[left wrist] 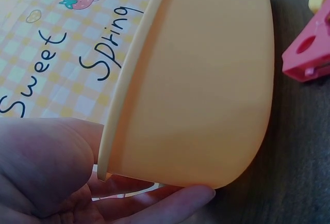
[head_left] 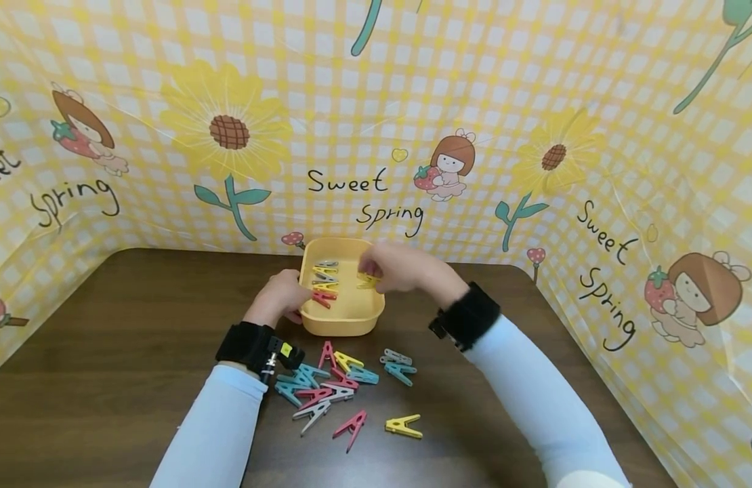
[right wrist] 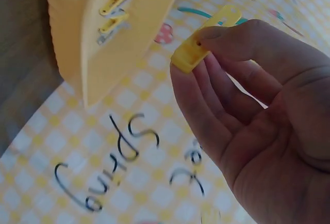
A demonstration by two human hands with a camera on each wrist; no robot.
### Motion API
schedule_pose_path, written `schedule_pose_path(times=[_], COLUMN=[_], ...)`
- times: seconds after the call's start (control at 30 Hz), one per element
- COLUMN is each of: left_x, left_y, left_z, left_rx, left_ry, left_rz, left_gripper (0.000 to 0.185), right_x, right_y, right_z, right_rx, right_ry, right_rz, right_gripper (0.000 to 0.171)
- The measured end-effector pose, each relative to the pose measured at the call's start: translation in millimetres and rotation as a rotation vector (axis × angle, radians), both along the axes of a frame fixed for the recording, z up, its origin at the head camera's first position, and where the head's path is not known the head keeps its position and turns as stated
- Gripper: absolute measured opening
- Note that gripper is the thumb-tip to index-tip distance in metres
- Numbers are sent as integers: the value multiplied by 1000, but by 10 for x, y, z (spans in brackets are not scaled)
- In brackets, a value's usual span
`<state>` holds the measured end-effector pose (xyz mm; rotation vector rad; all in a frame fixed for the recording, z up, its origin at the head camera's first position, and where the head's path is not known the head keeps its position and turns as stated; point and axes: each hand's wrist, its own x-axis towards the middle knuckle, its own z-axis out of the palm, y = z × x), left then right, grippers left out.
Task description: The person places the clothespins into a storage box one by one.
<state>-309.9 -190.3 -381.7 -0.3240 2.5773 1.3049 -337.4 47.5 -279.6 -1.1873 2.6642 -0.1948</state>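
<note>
Left hand (head_left: 280, 295) grips the yellow tub (head_left: 342, 318) at its 9 o'clock rim, probably to steady it. Right hand (head_left: 400, 268) fingers are clamped on a yellow clothespin (right wrist: 205, 38) over the tub.

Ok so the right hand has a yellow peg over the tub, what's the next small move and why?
Probably lower the yellow peg onto the free right rim of the tub and clip it there. The right hand pinches it above the tub, several pegs already sit clipped in a row along the left rim, and the left hand steadies that side. More pegs lie loose on the table.
</note>
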Motion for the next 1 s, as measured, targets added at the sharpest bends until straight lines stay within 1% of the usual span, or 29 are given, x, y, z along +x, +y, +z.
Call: schedule_pose_path(times=[0.1, 0.23, 0.27, 0.3, 0.4, 0.47, 0.5, 0.53, 0.6, 0.67, 0.73, 0.8, 0.87, 0.9, 1.0], left_x=[-6, -6, -3, 4, 14, 26, 28, 30, 39, 37, 39, 34, 32, 29, 15], left_y=[-19, -36, -39, -41, -43, -44, -45, -47, -48, -52, -60, -69, -77, -78, -75], left_z=[-26, -36, -33, -30, -19, -10, -9, -5, 4, 5, 12, 13, 10, 7, -4], left_rx=[2, 3, 2, 1, -2, -3, -2, -1, 0, 4, 8, 5, 4, 2, 5], left_ry=[9, 19, 19, 22, 34, 39, 43, 44, 41, 42, 40, 43, 41, 39, 37], left_rz=[-15, -29, -28, -31, -42, -46, -50, -51, -49, -48, -43, -42, -43, -45, -51], left_gripper=[46, 47, 47, 47, 45, 44, 44, 44, 45, 44, 42, 41, 39, 39, 39], right_x=[-132, -289, -327, -356, -373, -375, -366, -360, -371, -385, -406, -416, -423, -428, -426], right_y=[-300, -625, -699, -769, -938, -1036, -1067, -1092, -1141, -1162, -1184, -1200, -1205, -1214, -1212], right_z=[42, -20, -51, -83, -155, -219, -244, -267, -330, -380, -444, -503, -564, -606, -671], right_rx=[93, 177, 202, 223, 289, 333, 342, 353, 359, 351, 326, 303, 289, 283, 270], right_ry=[-40, -54, -52, -63, -94, -107, -126, -142, -190, -269, -346, -387, -399, -388, -315], right_rz=[-11, 2, 7, 8, -1, -18, -26, -33, -39, -53, -86, -120, -134, -146, -150], right_gripper=[37, 32, 27, 15, 15, 10, 13, 23, 23, 29, 34, 35, 33, 32, 27])
